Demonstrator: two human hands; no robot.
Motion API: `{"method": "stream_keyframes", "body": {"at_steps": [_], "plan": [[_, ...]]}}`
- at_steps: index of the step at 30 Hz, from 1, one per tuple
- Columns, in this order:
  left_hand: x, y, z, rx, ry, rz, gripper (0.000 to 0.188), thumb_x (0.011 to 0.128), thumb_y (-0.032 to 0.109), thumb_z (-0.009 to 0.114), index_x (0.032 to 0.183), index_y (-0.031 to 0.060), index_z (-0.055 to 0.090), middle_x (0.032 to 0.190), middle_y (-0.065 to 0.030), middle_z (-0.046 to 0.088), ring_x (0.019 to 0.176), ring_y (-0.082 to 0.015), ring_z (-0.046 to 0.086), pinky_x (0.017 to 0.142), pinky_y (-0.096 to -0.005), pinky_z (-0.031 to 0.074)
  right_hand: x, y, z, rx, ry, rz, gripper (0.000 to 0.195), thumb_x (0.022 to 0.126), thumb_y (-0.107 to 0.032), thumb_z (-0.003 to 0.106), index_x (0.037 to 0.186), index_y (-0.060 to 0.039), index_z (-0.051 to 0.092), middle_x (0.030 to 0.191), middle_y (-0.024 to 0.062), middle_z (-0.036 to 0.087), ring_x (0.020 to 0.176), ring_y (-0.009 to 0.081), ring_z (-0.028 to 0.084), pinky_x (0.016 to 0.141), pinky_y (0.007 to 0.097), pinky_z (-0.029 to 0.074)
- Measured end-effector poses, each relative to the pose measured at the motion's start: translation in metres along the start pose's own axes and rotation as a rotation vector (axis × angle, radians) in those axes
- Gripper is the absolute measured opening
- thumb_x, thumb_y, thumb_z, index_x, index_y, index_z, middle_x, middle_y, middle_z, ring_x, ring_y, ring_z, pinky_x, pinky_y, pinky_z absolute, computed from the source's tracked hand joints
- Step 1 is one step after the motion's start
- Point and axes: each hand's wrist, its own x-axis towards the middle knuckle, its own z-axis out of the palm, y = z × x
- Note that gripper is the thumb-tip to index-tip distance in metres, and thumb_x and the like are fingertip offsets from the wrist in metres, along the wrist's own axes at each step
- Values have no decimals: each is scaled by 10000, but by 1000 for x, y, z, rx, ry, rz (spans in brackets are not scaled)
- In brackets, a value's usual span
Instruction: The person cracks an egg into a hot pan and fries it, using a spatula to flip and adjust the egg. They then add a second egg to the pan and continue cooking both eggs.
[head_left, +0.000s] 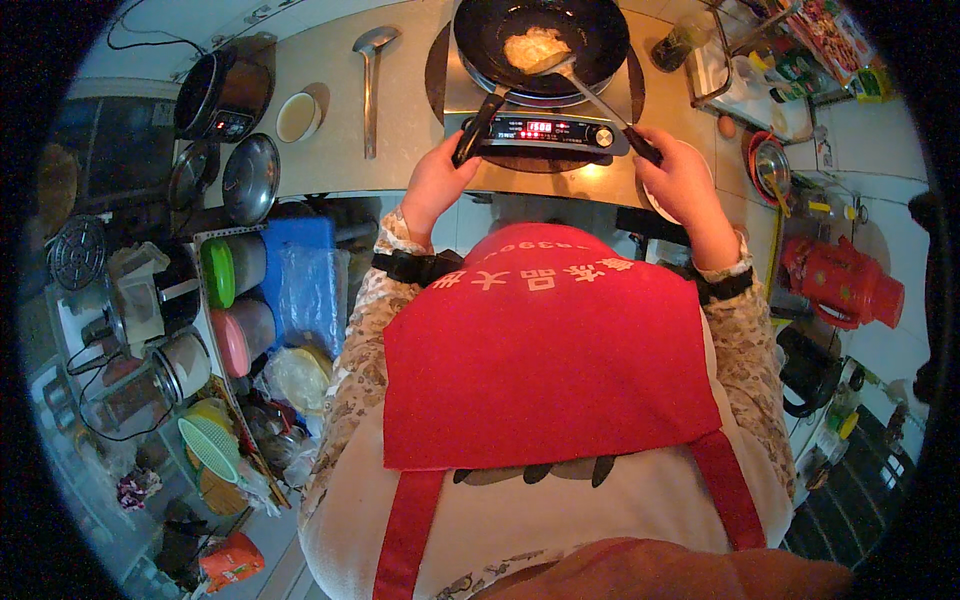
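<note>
A black wok (480, 45) sits on an induction cooker (551, 136) whose display is lit red. Its black handle is gripped by my left hand (439, 180). In my right hand (679, 187) is the dark handle of a metal spatula (596, 97). The spatula's blade touches a pale golden piece of frying food (534, 49), which looks like egg, in the wok. Under my right hand a white plate or bowl (701, 157) is partly hidden.
To the left lie a steel ladle (369, 97), a cup of pale liquid (297, 118), a rice cooker (225, 97) and a metal lid (251, 178). On the right are a brown egg (726, 126), a red-rimmed bowl (769, 166), a wire rack (712, 82) and a red thermos (840, 283).
</note>
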Motion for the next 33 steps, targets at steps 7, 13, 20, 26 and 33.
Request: {"method": "stream_keyframes", "body": {"at_steps": [7,13,20,26,33], "plan": [[-1,4,-3,10,-10,1,419,901,234,698,1254,27,612,949,-202,715,841,-355,691,740,-407,533,60,-16,39,-90,120,-64,416,867,-245,592,1244,-78,646,1061,242,697,995,430,666,871,504,537],[-1,4,-2,10,23,46,439,900,228,702,1276,23,607,973,-202,717,854,-343,694,753,-398,537,105,6,44,83,219,2,468,842,-250,607,1262,-48,647,1108,259,694,1049,416,667,923,462,530],[0,-6,0,-64,-6,20,464,894,228,709,1289,9,602,987,-201,717,885,-352,696,769,-392,541,65,32,31,235,90,134,475,843,-219,637,1279,-29,633,998,208,722,822,310,710,743,394,562],[3,-9,0,-6,9,42,500,887,224,717,1315,-2,591,1011,-209,719,892,-337,701,781,-386,543,12,22,15,513,193,181,447,894,-167,672,1316,-35,604,894,101,688,614,118,604,545,281,504],[5,-11,-1,-21,-25,17,514,896,222,709,1331,-18,578,1065,-218,718,967,-339,705,824,-385,546,-3,24,43,811,253,204,436,908,-97,695,1330,-50,594,915,26,650,661,75,555,535,233,470]]}}
